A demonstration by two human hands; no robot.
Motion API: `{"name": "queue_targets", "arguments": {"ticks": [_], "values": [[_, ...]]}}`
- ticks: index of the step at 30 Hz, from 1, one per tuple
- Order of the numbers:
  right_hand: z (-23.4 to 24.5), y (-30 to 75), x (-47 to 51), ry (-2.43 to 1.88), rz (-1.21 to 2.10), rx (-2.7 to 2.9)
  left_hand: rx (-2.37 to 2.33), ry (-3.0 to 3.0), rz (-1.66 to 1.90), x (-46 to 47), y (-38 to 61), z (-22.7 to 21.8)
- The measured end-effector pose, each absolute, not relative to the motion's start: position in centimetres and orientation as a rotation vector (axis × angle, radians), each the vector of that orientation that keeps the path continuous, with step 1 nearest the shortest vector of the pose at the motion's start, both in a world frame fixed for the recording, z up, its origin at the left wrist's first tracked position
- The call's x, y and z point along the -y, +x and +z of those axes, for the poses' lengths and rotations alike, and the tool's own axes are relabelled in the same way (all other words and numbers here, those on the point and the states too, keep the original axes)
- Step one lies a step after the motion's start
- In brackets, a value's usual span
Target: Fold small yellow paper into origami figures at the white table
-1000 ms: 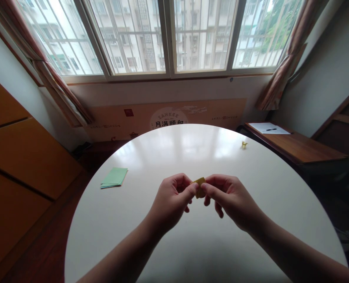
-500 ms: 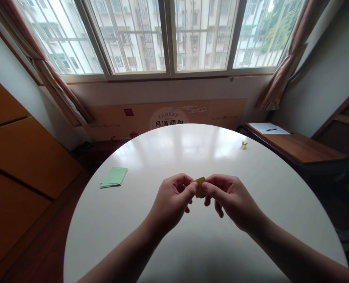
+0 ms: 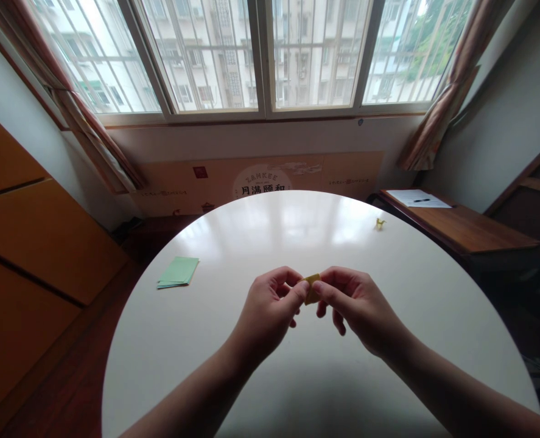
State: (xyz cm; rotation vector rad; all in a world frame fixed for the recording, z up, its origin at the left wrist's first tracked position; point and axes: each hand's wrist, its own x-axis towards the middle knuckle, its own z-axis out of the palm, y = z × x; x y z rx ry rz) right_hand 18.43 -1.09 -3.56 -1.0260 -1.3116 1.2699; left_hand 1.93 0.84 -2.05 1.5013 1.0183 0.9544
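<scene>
Far left of the grip, orange cabinet [image 3: 23, 243], cut off by the view edge. Nearer, left of the grip and a little farther out, stack of green paper [image 3: 178, 271] on the white tabletop [image 3: 169, 340], edges fanned, sheet count unclear. Left hand [image 3: 270, 304]: thumb and fingers together, clamped on the left side of the small yellow paper [image 3: 313, 295], which sits between both hands above the tabletop. Right hand [image 3: 354, 304]: thumb and index clamped on its right side, lower fingers curled loose below. Right of the grip and well beyond it, small yellow folded figure [image 3: 379, 224] near the tabletop's far rim; farther right, side table [image 3: 489, 231] with white sheet [image 3: 416, 198] and pen [image 3: 421, 200]. Just changed: very little; the pale tip that stuck out behind the left thumb no longer shows, hands otherwise about as before. Probably a small fold or press on the paper, no change of hold. Hidden: paper's back and both pinched edges, most left fingertips. Fold layers too dark to make out; figure's exact shape and sheet's writing too small; forearms run out of view at bottom.
</scene>
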Motion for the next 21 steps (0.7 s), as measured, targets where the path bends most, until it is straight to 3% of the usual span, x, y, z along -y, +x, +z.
{"name": "queue_targets", "arguments": {"ticks": [21], "values": [[-3.35,18.17,1.33,-1.118,1.199,1.404,-1.067,1.579,0.978,-1.0,1.88,-2.16]]}}
